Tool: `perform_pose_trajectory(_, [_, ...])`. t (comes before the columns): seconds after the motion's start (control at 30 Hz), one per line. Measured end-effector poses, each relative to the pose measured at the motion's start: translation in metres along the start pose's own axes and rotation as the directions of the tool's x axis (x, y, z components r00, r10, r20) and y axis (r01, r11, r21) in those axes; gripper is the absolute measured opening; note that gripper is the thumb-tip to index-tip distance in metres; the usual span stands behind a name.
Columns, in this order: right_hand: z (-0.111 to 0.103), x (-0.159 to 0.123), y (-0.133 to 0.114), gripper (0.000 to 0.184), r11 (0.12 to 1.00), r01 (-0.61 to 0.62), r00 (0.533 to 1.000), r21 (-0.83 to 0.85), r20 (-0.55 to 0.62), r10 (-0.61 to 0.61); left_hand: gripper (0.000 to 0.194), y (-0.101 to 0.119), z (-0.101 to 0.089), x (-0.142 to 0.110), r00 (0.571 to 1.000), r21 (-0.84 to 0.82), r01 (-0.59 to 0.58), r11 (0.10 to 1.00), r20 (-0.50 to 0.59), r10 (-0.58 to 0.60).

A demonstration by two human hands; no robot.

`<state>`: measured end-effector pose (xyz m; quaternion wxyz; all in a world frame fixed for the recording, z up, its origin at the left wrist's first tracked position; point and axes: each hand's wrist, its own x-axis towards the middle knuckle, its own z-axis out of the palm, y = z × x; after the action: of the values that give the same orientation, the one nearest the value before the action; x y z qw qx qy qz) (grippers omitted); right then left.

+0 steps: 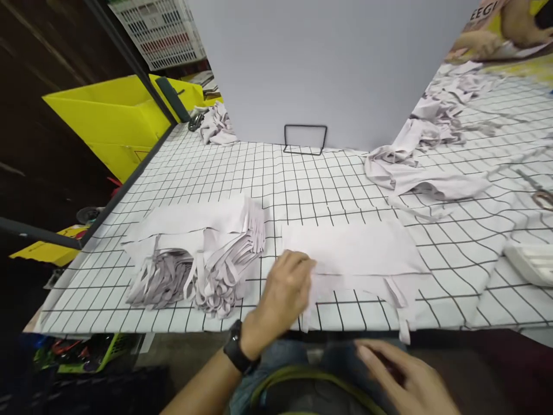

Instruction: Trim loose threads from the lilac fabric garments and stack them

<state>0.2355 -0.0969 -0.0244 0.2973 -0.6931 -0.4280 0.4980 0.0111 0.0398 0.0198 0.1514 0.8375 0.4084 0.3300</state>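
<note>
A pale lilac fabric piece (358, 253) with a hanging strap lies flat on the white gridded table (311, 190), right in front of me. My left hand (285, 300), with a black watch on the wrist, rests on the piece's left edge, fingers curled onto the cloth. Below the table edge, over my lap, my right hand (406, 374) is blurred, its fingers stretched out and holding nothing. A stack of the same folded pieces with straps (199, 253) sits to the left of my left hand.
A loose heap of lilac fabric (423, 144) lies at the right back, a smaller one (216, 124) at the left back. Scissors (538, 193) and a white tray (531, 262) are at the right. A yellow bin (108, 115) stands left. Another person's arm (488, 40) shows top right.
</note>
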Motion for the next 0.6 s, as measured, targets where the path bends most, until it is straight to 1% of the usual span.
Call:
perform_pose_trajectory(0.03, [0.018,0.004,0.0,0.041,0.997,-0.004,0.999,0.074,0.036,0.001,0.028,-0.008,-0.005,-0.005,0.999,0.016,0.02,1.0,-0.035,-0.019])
perform_pose_trajectory(0.07, [0.036,0.009,0.0,0.044,0.987,0.003,0.997,0.158,0.072,-0.015,0.026,-0.013,-0.009,-0.009,0.999,0.024,0.024,0.999,-0.044,-0.023])
perform_pose_trajectory(0.1, [0.051,0.014,-0.001,0.045,0.978,0.021,0.995,0.205,0.091,-0.04,0.024,-0.017,-0.011,-0.012,1.0,0.023,0.01,1.0,-0.028,-0.01])
perform_pose_trajectory(0.13, [0.064,0.019,-0.002,0.045,0.975,0.037,0.992,0.221,0.107,-0.062,0.023,-0.018,-0.012,-0.015,1.0,0.013,-0.019,1.0,0.011,0.019])
perform_pose_trajectory(0.2, [0.081,0.027,-0.004,0.042,0.975,0.078,0.987,0.21,0.122,-0.106,0.024,-0.015,-0.012,-0.019,0.987,-0.009,-0.09,0.996,0.129,0.09])
perform_pose_trajectory(0.27, [0.087,0.029,-0.007,0.04,0.978,0.114,0.982,0.177,0.13,-0.138,0.032,-0.009,-0.009,-0.022,0.966,0.007,-0.13,0.991,0.228,0.125])
perform_pose_trajectory(0.33, [0.088,0.028,-0.009,0.039,0.978,0.143,0.977,0.153,0.137,-0.165,0.039,-0.006,-0.006,-0.025,0.956,0.052,-0.135,0.99,0.269,0.116])
perform_pose_trajectory(0.47, [0.089,0.026,-0.015,0.044,0.975,0.191,0.969,0.112,0.138,-0.205,0.039,-0.008,-0.002,-0.027,0.958,0.085,-0.145,0.986,0.26,0.119])
perform_pose_trajectory(0.6, [0.09,0.022,-0.022,0.046,0.966,0.241,0.951,0.091,0.177,-0.254,0.042,-0.011,0.0,-0.026,0.955,0.082,-0.159,0.984,0.265,0.132])
